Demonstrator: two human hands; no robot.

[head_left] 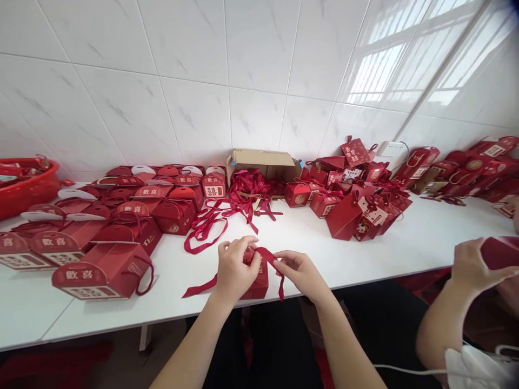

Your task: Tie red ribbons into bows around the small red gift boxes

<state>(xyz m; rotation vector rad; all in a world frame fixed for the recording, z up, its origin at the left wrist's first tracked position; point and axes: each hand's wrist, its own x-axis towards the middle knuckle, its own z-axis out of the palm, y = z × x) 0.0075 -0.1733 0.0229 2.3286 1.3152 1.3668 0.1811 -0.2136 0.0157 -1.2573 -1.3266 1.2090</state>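
A small red gift box (255,290) stands at the table's front edge, partly covered by my hands. Across its top runs a dark red ribbon (266,255), with one tail lying on the table to the left and the other hanging at the right. My left hand (238,267) is over the box, thumb and fingers pinched on the ribbon near the box top. My right hand (298,272) pinches the ribbon's right part between thumb and fingers, just right of the box.
Rows of red gift boxes (101,270) fill the left side. Behind, a cardboard carton (263,157) spills loose ribbons (249,186). Red gift bags (344,219) stand right of centre. A red basin (32,189) is far left. At right, another person's hand (470,265) holds a red box.
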